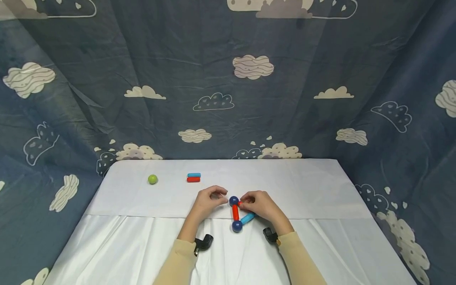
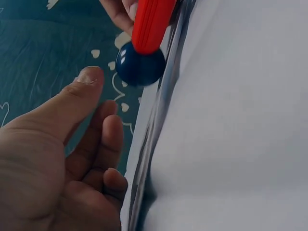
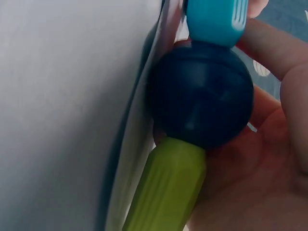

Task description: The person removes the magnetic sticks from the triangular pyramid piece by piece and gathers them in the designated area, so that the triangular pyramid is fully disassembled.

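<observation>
Far left, a lime-green ball (image 1: 152, 179) sits on the white surface (image 1: 121, 198); next along, a loose blue rod (image 1: 194, 174) and a loose red rod (image 1: 193, 179) lie side by side. Now the left hand (image 1: 209, 202): loosely curved, thumb apart from fingers, holding nothing, just beside the upper navy ball (image 1: 233, 201). Between the hands, a joined red rod (image 1: 235, 213) links it to the lower navy ball (image 1: 236, 226), where a light-blue rod (image 1: 247, 218) branches right. The right hand (image 1: 261, 204) seems to pinch a red connecting rod (image 1: 240, 203) at the upper ball; by its wrist, a lime-green rod (image 3: 166, 185) meets another navy ball (image 3: 202, 96). Joining looks under way; the next move calls for steadying that upper ball.
</observation>
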`<state>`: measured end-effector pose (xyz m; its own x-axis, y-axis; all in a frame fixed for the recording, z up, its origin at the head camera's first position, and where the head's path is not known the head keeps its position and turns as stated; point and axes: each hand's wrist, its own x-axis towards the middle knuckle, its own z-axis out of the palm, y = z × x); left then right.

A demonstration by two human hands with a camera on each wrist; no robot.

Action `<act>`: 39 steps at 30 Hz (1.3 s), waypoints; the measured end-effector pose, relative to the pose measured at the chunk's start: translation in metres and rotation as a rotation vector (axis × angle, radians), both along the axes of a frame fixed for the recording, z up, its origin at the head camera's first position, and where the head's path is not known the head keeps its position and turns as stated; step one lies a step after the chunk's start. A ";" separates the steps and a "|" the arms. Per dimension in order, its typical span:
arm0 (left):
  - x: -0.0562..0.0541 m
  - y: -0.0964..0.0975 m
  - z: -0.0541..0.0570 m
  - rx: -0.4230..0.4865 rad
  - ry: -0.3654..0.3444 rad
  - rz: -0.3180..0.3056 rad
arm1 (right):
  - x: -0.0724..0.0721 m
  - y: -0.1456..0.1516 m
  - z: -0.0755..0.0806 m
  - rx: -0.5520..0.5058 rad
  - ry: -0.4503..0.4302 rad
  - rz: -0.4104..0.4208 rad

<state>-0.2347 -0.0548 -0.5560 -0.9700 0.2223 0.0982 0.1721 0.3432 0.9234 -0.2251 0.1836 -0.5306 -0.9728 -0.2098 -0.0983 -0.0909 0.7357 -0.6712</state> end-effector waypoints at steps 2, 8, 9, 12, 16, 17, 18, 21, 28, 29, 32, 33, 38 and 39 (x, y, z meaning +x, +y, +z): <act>0.002 0.004 -0.001 -0.013 -0.006 -0.037 | 0.000 0.001 -0.001 -0.001 0.004 0.014; 0.009 0.009 -0.001 -0.080 -0.024 -0.146 | 0.001 0.001 -0.002 -0.003 0.002 0.061; 0.009 0.009 -0.001 -0.092 -0.028 -0.158 | 0.001 0.001 -0.002 -0.005 -0.003 0.065; 0.009 0.009 0.000 -0.126 -0.027 -0.196 | 0.001 0.001 -0.003 -0.007 -0.002 0.068; 0.008 0.009 0.002 -0.164 -0.023 -0.220 | 0.000 0.001 -0.003 -0.008 0.004 0.067; 0.008 0.009 0.002 -0.167 -0.025 -0.220 | 0.000 0.001 -0.003 -0.007 0.004 0.065; 0.008 0.009 0.002 -0.168 -0.026 -0.219 | 0.000 0.001 -0.004 -0.008 0.003 0.065; 0.008 0.009 0.003 -0.168 -0.027 -0.216 | -0.001 0.001 -0.004 -0.010 0.000 0.058; 0.008 0.008 0.001 -0.172 -0.019 -0.214 | 0.000 -0.001 -0.002 -0.010 0.012 0.054; 0.008 0.008 0.001 -0.172 -0.020 -0.212 | 0.001 -0.001 -0.002 -0.011 0.017 0.051; 0.009 0.007 0.001 -0.167 -0.027 -0.205 | 0.001 -0.001 -0.002 -0.008 0.031 0.030; 0.009 0.007 0.001 -0.165 -0.029 -0.202 | 0.001 -0.001 -0.002 -0.005 0.037 0.022; 0.009 0.007 0.002 -0.162 -0.030 -0.188 | -0.001 0.000 -0.003 0.008 0.042 -0.021; 0.009 0.007 0.002 -0.162 -0.029 -0.187 | -0.001 0.000 -0.003 0.009 0.045 -0.025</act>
